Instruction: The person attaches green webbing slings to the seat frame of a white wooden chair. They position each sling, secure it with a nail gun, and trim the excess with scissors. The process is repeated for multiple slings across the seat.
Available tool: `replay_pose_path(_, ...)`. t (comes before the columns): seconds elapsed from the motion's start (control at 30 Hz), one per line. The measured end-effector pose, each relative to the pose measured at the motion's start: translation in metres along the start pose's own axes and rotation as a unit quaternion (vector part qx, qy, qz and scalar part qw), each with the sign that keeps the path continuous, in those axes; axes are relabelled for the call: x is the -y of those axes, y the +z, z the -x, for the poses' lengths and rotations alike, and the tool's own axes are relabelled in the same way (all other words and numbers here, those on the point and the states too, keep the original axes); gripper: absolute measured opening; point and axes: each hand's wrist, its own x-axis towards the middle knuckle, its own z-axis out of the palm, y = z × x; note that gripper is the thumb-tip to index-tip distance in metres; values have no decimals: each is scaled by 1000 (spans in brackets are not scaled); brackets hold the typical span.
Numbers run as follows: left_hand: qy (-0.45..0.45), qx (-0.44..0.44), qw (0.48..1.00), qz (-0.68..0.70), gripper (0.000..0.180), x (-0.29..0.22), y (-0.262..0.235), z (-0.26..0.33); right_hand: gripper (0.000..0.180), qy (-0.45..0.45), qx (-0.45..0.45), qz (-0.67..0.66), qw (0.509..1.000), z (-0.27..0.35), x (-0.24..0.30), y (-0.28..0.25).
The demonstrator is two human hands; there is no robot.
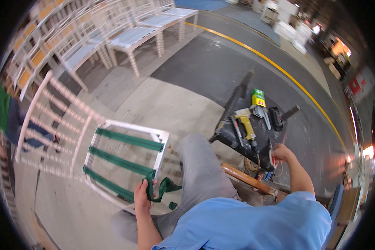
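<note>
By the right edge of the white wooden chair frame [135,127], the left hand [142,194] grips a limp, creased green fabric strap [167,184], likely best kept flat and taut, while an angular yellow tool [246,125] lies on the scuffed black surface [224,132], at whose near-right corner the right hand [282,153] curls, its grip unclear.

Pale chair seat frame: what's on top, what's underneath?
Three green straps cross the seat frame; the left hand holds loose strap at its right rail. Grey floor shows through the gaps; whatever lies directly beneath the straps is covered.
</note>
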Motion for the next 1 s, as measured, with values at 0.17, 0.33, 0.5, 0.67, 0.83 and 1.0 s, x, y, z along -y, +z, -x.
replay_pose_path(0.17,-20,63,994,85,30,-14,-26,-9,36,-171,39,-264,948,48,46,15)
replay_pose_path(0.33,-24,54,981,183,31,-21,-28,-11,54,-312,176,-310,881,79,179,78)
replay_pose_path(0.5,-29,58,983,174,30,-24,-35,-12,57,-661,225,172,695,72,318,186)
replay_pose_path(0.67,-38,73,982,169,29,-33,-33,-13,57,-770,193,447,411,77,389,275)
replay_pose_path(0.83,-28,126,980,154,27,-30,-38,-16,53,-806,232,455,300,56,413,329)
replay_pose_path(1.0,-32,132,976,168,26,-29,-38,-17,48,-831,232,454,221,48,408,360)
